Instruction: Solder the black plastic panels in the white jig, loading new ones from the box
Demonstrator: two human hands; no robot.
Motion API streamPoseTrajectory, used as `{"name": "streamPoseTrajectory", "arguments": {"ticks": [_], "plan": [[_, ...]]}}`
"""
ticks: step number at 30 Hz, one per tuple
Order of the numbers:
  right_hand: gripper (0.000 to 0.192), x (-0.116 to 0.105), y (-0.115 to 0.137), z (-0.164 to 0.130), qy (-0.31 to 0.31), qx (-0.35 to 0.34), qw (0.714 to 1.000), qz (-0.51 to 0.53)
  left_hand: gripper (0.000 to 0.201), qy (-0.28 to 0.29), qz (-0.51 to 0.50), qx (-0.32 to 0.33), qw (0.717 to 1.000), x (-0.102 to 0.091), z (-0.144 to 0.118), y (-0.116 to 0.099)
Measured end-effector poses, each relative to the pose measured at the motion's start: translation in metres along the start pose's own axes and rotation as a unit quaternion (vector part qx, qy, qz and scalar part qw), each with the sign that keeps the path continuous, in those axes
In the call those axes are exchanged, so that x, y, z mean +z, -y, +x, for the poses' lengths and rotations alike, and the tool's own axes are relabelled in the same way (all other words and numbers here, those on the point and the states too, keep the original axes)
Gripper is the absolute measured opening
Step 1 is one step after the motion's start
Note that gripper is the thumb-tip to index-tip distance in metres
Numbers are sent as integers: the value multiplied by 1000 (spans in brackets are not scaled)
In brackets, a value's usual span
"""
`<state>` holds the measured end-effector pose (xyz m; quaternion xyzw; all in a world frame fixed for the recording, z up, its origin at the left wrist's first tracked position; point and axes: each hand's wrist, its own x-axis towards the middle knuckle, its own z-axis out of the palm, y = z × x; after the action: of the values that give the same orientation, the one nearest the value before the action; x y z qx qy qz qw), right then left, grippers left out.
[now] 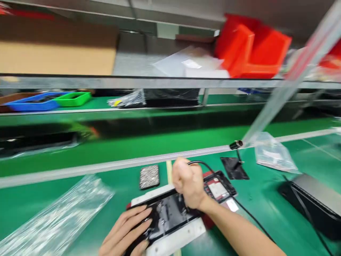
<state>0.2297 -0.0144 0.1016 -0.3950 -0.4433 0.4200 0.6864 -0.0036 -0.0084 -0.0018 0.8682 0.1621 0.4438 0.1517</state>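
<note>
My left hand (130,231) lies with its fingers stretched over the near-left end of a black device housing (169,213). White strips (173,239) run along the housing's two long sides, and red shows at its ends. Over the right part of the housing my right hand (188,183) is closed in an upright fist around a corded electric screwdriver, whose body is mostly hidden by the fingers. Its black cord (204,163) comes out at the top of the fist and loops to the right. Beside the housing sits a black frame (222,185) with a pale panel inside.
A dark rectangular pad (149,176) lies behind the housing. Clear plastic wrap (58,217) covers the left of the green bench; a plastic bag (274,153) and a black-and-grey device (314,202) lie right. A slanted metal post (282,92) and shelf with red bins (253,49) rise behind.
</note>
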Motion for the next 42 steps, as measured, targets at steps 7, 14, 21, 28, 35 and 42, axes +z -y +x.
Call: {"name": "streamPoseTrajectory", "arguments": {"ticks": [7, 14, 21, 28, 35, 42], "plan": [[52, 0, 5, 0, 21, -31, 999, 27, 30, 0, -25, 10, 1000, -5, 4, 3], [51, 3, 10, 1, 6, -33, 999, 29, 33, -10, -46, 1, 999, -2, -1, 2], [49, 3, 12, 1, -1, -22, 999, 31, 31, -17, -45, -5, 999, -1, 1, 2], [47, 3, 12, 1, -4, -21, 999, 28, 31, -23, -44, -7, 999, -3, 5, -1], [48, 3, 13, 1, -6, -14, 999, 32, 31, -21, -48, -4, 999, -2, 5, 0], [49, 2, 12, 0, -8, -18, 1000, 22, 30, -28, -44, -7, 999, -2, 6, -1]]}}
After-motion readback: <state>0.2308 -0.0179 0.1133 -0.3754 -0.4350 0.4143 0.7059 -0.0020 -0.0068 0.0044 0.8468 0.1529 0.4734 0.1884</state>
